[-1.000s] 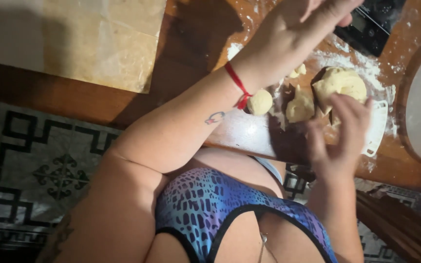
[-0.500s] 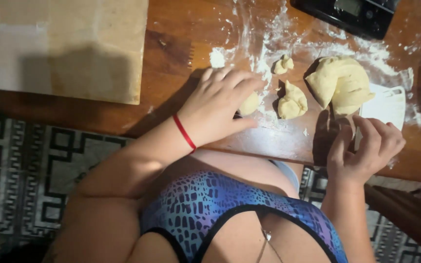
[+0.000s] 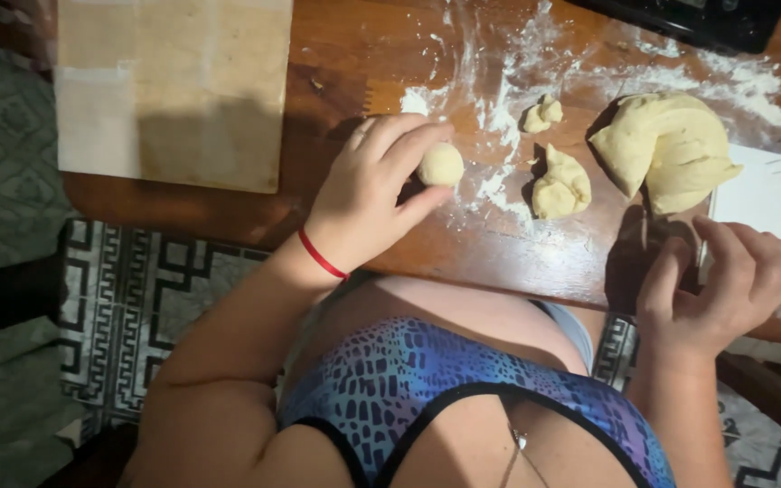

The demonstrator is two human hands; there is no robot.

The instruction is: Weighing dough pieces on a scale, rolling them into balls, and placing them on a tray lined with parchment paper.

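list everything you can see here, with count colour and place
dough ball: 1, pale yellow, at left fingertips
dough pieces: 2, pale yellow, mid table on the flour
dough lump: 1, pale yellow, right, beside the scraper
scraper: 1, white, right table edge
flour: white, scattered over the table top
board: 1, light wood, left on the table
scale: 1, black, top right edge
table: 1, brown wood
rug: 1, grey with black pattern, floor
left hand: red wristband, touching the dough ball
right hand: at the scraper's near edge
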